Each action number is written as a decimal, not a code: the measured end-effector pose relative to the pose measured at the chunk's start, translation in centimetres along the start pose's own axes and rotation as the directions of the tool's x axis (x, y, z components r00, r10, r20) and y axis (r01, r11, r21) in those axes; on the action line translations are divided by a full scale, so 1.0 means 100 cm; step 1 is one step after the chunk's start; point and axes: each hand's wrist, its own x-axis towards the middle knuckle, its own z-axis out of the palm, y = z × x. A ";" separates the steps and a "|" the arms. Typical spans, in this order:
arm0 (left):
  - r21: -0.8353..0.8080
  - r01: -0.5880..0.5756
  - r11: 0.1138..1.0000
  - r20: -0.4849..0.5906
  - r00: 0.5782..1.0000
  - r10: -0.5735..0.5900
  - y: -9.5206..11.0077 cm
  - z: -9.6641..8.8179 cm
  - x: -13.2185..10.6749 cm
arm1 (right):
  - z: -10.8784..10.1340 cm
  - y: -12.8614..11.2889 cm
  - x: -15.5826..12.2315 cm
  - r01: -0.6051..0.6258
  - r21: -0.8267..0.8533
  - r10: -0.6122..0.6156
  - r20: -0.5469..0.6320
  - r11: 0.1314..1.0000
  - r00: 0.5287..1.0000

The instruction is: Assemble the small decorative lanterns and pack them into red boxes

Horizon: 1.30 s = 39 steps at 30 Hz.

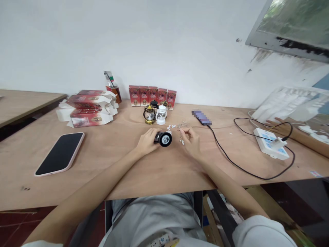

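My left hand [148,141] is closed around a small black lantern [157,138]. The lantern lies tipped on its side, and its round base, with a pale disc inside a black rim, faces me. To the right of it, my right hand [190,140] has its thumb and forefinger pinched together beside small loose pieces [182,141] on the wood; what the fingertips hold, if anything, is too small to make out. More tiny white bits [171,127] and thin clear pieces [183,125] lie just beyond. Behind them stand a white lantern [161,115] and a bronze-coloured lantern [149,115], both upright.
Several red boxes [153,94] line the wall. Opened red cartons [89,118] are piled left, near a phone [61,152]. Another phone [202,117] has a black cable [226,156] running to a white power strip [269,144]. Another person's arm [311,139] rests at right.
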 end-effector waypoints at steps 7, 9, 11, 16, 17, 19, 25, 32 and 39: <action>0.003 -0.021 1.000 0.020 1.000 0.021 0.001 -0.002 0.000 | 0.008 -0.016 -0.013 0.300 0.001 -0.298 0.111 0.954 0.948; 0.001 -0.033 0.999 0.023 0.999 0.033 0.001 -0.001 0.000 | 0.008 -0.021 -0.014 0.371 -0.033 -0.364 0.135 0.928 0.922; -0.001 -0.039 0.999 0.021 0.999 0.039 0.001 0.000 0.000 | 0.007 -0.024 -0.015 0.403 -0.064 -0.393 0.132 0.913 0.910; 0.021 -0.017 1.000 0.030 0.999 0.017 0.003 0.000 0.000 | 0.007 -0.024 -0.015 0.473 -0.078 -0.458 0.154 0.878 0.876; 0.026 -0.019 0.999 0.033 0.999 0.019 0.004 0.000 0.000 | 0.008 -0.023 -0.015 0.493 -0.081 -0.477 0.161 0.866 0.864; 0.033 -0.027 0.999 0.042 0.999 0.026 0.005 -0.001 0.000 | 0.009 -0.021 -0.015 0.542 -0.097 -0.524 0.163 0.835 0.836; 0.037 -0.021 0.999 0.057 0.998 0.019 0.007 -0.003 0.000 | 0.009 -0.011 -0.015 0.604 -0.152 -0.572 0.208 0.782 0.793; -0.001 -0.020 1.000 0.037 0.999 0.020 0.004 -0.002 0.000 | 0.010 -0.010 -0.014 0.642 -0.190 -0.606 0.218 0.742 0.765; -0.022 0.036 0.999 0.018 0.999 -0.036 0.004 -0.001 0.001 | -0.017 0.008 0.011 0.464 -0.381 -0.442 0.148 0.800 0.885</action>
